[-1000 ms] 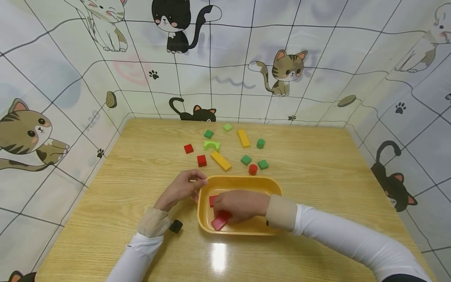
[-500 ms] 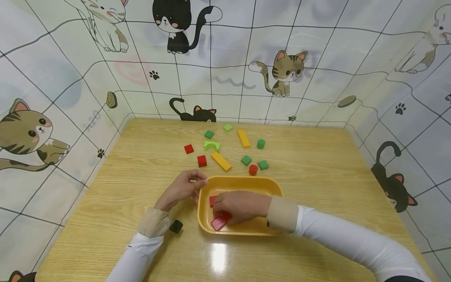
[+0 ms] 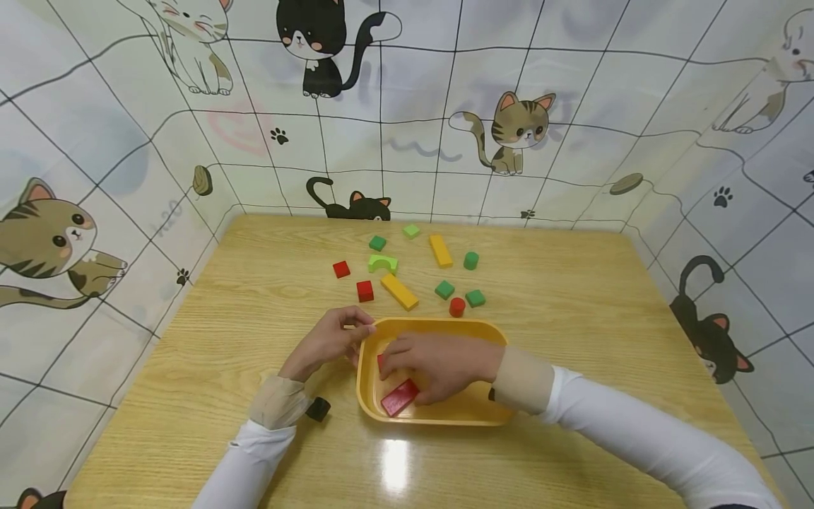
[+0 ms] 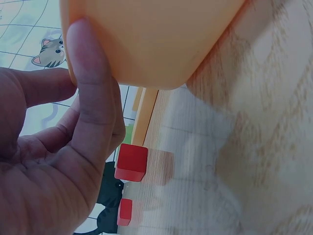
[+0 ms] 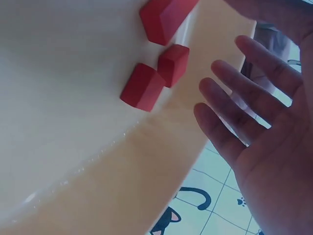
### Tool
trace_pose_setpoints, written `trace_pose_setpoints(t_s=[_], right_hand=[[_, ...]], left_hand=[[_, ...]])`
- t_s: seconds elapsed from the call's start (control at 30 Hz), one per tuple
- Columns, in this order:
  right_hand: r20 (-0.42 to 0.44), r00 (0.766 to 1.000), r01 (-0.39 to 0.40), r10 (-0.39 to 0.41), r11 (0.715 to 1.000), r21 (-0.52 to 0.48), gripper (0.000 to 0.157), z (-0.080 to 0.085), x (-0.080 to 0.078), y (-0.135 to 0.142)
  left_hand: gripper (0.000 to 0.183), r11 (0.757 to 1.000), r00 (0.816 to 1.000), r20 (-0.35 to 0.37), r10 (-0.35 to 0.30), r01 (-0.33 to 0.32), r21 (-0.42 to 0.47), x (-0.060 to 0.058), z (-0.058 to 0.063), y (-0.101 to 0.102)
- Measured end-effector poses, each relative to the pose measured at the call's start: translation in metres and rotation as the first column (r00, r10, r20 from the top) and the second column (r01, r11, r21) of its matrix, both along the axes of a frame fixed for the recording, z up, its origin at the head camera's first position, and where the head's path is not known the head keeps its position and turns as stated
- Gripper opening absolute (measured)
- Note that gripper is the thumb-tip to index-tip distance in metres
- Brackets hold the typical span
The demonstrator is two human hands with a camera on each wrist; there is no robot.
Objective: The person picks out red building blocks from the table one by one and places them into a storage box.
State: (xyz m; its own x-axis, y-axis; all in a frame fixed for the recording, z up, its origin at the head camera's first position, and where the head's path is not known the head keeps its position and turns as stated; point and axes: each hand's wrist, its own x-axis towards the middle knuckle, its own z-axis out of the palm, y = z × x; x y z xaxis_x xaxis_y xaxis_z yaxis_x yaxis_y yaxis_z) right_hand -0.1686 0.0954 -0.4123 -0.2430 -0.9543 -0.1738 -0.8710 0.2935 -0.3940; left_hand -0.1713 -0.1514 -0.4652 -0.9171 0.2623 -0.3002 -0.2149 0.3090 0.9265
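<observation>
My left hand (image 3: pixel 327 343) pinches the left rim of the yellow plastic tray (image 3: pixel 439 421) between thumb and fingers. In the left wrist view, its thumb lies against the outside of the tray wall (image 4: pixel 146 44). My right hand (image 3: pixel 448 364) is over the tray's inside with its fingers spread, holding nothing. Beside its thumb, a red rectangular block (image 3: pixel 399 398) lies on the tray floor. The right wrist view has 3 red blocks in the tray, one long block (image 5: pixel 164 19) and two smaller blocks (image 5: pixel 143 88), apart from the fingers.
Behind the tray, loose blocks lie on the wooden table (image 3: pixel 572 297): red cubes (image 3: pixel 365 291), a red cylinder (image 3: pixel 457 307), yellow bars (image 3: pixel 399 292), a light green arch (image 3: pixel 382 264) and several green pieces (image 3: pixel 444 289). A black object (image 3: pixel 318 409) is by the left wrist.
My right hand has loosened its fingers from the red rectangular block and risen slightly up and to the right. The block stays on the tray floor. My left hand has not moved.
</observation>
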Motion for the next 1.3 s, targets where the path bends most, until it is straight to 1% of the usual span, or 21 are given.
trace_pose_setpoints(t_s=[0.13, 0.27, 0.37, 0.47, 0.6, 0.77, 0.87, 1.03, 1.2, 1.3], right_hand=[[0.007, 1.000, 0.009, -0.009, 1.000, -0.028, 0.060, 0.006, -0.003, 0.004], [-0.003, 0.999, 0.043, -0.043, 0.998, -0.046, 0.065, 0.015, -0.006, 0.008], [-0.006, 0.997, 0.070, -0.071, 0.993, -0.093, 0.068, 0.024, -0.010, 0.013], [-0.018, 0.993, 0.110, -0.113, 0.985, -0.136, 0.074, 0.032, -0.015, 0.018], [-0.003, 0.985, 0.167, -0.170, 0.969, -0.185, 0.078, 0.038, -0.023, 0.026], [0.022, 0.979, 0.201, -0.201, 0.952, -0.230, 0.081, 0.042, -0.032, 0.034], [0.029, 0.968, 0.247, -0.247, 0.941, -0.233, 0.083, 0.044, -0.039, 0.039], [0.056, 0.940, 0.339, -0.336, 0.911, -0.236, 0.086, 0.042, -0.055, 0.050], [0.080, 0.910, 0.413, -0.406, 0.881, -0.231, 0.086, 0.033, -0.073, 0.064], [0.085, 0.893, 0.450, -0.442, 0.866, -0.220, 0.086, 0.026, -0.082, 0.072]], left_hand=[[0.020, 1.000, 1.000, -0.004, -0.003, 0.003, -0.005, 0.000, 0.000, -0.001], [0.019, 1.000, 1.000, -0.005, -0.009, 0.009, 0.000, 0.000, 0.000, -0.001], [0.020, 1.000, 1.000, -0.007, -0.015, 0.015, 0.002, 0.000, 0.000, -0.001], [0.020, 1.000, 1.000, -0.004, -0.013, 0.013, -0.008, -0.001, 0.000, 0.000], [0.020, 1.000, 1.000, 0.002, -0.005, 0.006, -0.022, -0.001, 0.001, 0.000], [0.018, 0.999, 1.000, 0.005, 0.005, -0.005, -0.033, -0.001, 0.002, 0.001], [0.018, 0.999, 1.000, 0.002, 0.003, -0.003, -0.032, -0.001, 0.002, 0.001], [0.018, 0.999, 1.000, 0.006, 0.008, -0.008, -0.035, -0.001, 0.002, 0.001], [0.018, 0.999, 1.000, 0.019, 0.011, -0.011, -0.035, 0.000, 0.002, 0.001], [0.019, 0.999, 1.000, 0.014, 0.008, -0.008, -0.032, 0.000, 0.002, 0.001]])
